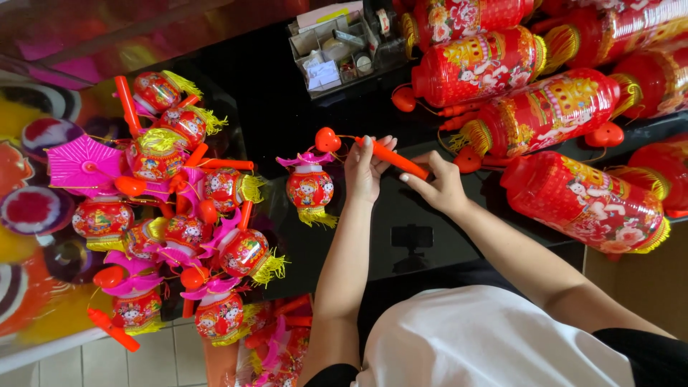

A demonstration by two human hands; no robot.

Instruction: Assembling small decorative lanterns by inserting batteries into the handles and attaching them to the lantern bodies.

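Seen from above, as a person in a white top leans over a glossy black table (287, 122), both hands meet near the centre of the view on an orange stick handle (390, 158). The left hand (367, 170) is closed around the handle's near end, while the right hand (438, 185) pinches the far end between thumb and fingers. From the handle's tip at nine o'clock, a red heart-shaped knob (327, 139) leads by a thin wire to a small red lantern (309, 188) with a pink roof and yellow fringe, which rests on the table just beside the left hand. At about nine o'clock lies a heap of finished small lanterns (179, 215), tangled closely together. From one to three o'clock, large red cylinder lanterns (545, 115) lie side by side. At twelve o'clock sits a grey tray of small parts (337, 46). Judging from the grip, the work would go best with the handle held level and steady, the wire kept slack, and the lantern's fringe kept from snagging on the heap nearby.
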